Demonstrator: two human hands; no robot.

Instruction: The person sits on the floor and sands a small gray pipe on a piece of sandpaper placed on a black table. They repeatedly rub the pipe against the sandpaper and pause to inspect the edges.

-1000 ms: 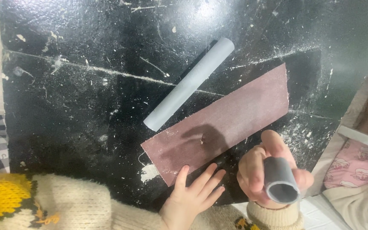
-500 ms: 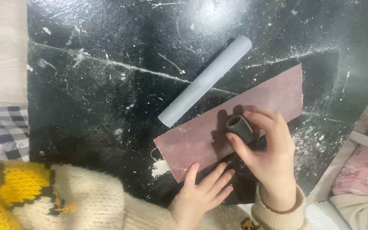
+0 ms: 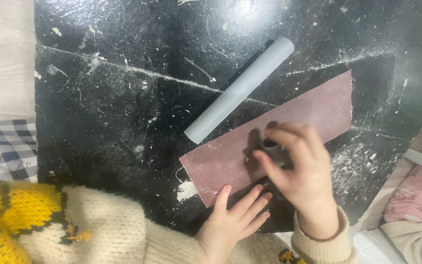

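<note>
A short grey pipe piece (image 3: 272,149) stands end-down on the reddish-brown sandpaper sheet (image 3: 269,142), pinched between the fingers of the right hand (image 3: 301,171), which is blurred. The left hand (image 3: 233,217) lies flat, fingers spread, pressing the sheet's near edge. Just beyond the sandpaper, a long grey tube (image 3: 240,90) lies slantwise on the scratched, dusty black board (image 3: 123,98). Checked cloth (image 3: 3,149) at far left.

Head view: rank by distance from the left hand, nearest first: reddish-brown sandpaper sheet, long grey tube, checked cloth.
1. Reddish-brown sandpaper sheet: fingertips of the left hand rest on its lower edge.
2. Long grey tube: above the sheet, lying diagonally.
3. Checked cloth: far left edge.
</note>
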